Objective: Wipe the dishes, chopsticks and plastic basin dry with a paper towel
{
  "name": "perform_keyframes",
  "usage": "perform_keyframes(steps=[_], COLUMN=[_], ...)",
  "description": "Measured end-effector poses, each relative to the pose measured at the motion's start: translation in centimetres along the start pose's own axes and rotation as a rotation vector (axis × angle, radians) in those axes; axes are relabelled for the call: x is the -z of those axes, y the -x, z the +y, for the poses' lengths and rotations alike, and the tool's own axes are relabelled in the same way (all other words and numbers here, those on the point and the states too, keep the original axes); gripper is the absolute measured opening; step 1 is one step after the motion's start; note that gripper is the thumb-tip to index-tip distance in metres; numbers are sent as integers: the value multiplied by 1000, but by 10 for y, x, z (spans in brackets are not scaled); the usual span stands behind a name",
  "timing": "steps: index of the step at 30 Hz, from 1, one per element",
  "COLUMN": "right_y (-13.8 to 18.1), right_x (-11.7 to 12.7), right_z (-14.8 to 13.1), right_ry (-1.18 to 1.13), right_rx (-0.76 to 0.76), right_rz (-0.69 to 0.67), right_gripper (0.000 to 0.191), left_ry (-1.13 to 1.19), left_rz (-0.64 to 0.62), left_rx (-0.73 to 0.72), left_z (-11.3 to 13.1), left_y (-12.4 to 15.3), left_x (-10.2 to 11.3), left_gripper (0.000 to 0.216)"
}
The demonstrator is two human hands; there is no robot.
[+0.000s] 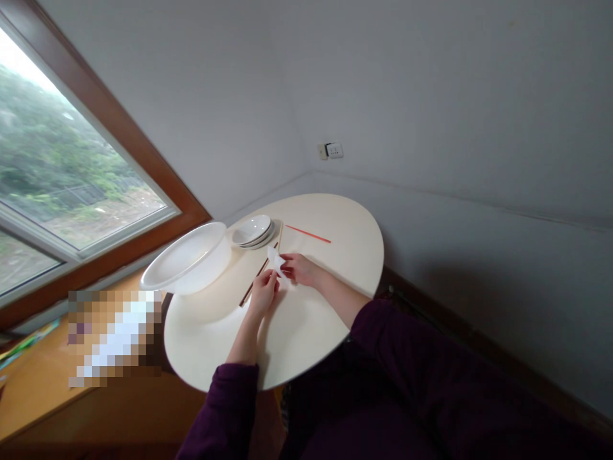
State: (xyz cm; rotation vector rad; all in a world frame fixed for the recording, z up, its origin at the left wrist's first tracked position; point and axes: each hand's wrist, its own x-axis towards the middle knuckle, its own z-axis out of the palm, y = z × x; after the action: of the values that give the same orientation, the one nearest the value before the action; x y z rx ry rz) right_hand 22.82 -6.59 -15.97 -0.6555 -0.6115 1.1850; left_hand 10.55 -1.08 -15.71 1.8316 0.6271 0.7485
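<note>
Over the middle of the round table, my left hand [264,292] is closed, its fingertips pinching the lower edge of a white tissue [276,259]. My right hand [299,269] meets it from the right, fingers curled and closed on the same tissue. A pale chopstick [280,235] shows just beyond the tissue; whether it is held or lies on the table I cannot tell. Beside my left hand lie dark brown chopsticks [248,294], partly hidden by the tissue. Farther off, a red chopstick [309,234] rests on the tabletop.
The white table [347,217] stands near the wall corner. On its left side are a large translucent basin [184,265] and a stack of white dishes [252,230]. A wooden cabinet [43,396] stands at lower left, below the window. A wall socket [334,151] is behind.
</note>
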Motion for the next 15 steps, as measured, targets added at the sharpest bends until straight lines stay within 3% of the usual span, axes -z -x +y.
perform_keyframes(steps=[7,15], right_y=[7,-5], right_x=[-2,5], right_z=[-1,8], right_ry=[122,98], right_rx=[2,76], right_rz=[-7,138], right_gripper=[10,15], left_ry=[-24,121], left_rz=[43,185], left_rx=[-15,-3], left_z=[0,6], left_y=[0,-1], left_x=[-1,0], left_gripper=[25,23])
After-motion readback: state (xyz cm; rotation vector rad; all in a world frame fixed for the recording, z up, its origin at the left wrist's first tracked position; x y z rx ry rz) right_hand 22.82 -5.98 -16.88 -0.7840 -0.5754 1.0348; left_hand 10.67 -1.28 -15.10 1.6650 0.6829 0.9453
